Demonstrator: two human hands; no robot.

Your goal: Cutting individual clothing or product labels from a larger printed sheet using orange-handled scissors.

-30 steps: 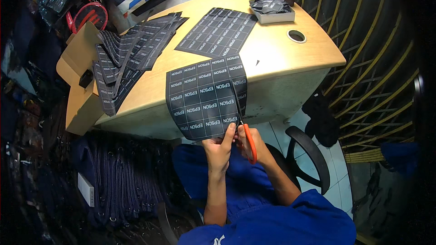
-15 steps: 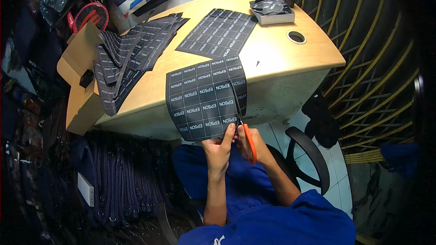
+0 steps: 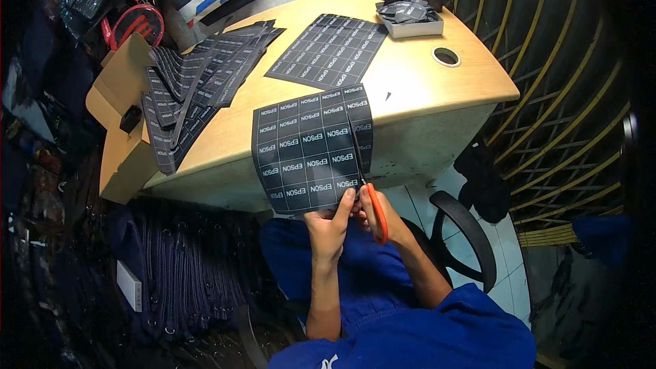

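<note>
My left hand (image 3: 328,231) pinches the lower edge of a dark grey sheet (image 3: 304,154) printed with a grid of pale lettered rectangles, thumb on top. Close beside it, my right hand (image 3: 391,222) is wrapped round the orange handles of a pair of scissors (image 3: 377,213). The dark blades run up along a grid line near the sheet's right side, with a strip of the sheet to their right. The sheet is held over the table's near edge, and its far end reaches above the tabletop. Part of my right fingers is hidden behind the handles.
On the wooden table (image 3: 417,89) lie another printed sheet (image 3: 331,48), a tape roll (image 3: 446,57) and a small dark scrap (image 3: 388,96). A white box (image 3: 413,27) holds cut pieces. Stacked sheets (image 3: 225,61) lean by a cardboard box (image 3: 116,89). A chair armrest (image 3: 471,232) stands right.
The held sheet has shifted slightly to the right. The scissors handles have moved up a little with my right hand, while the blades stay along the same line.
</note>
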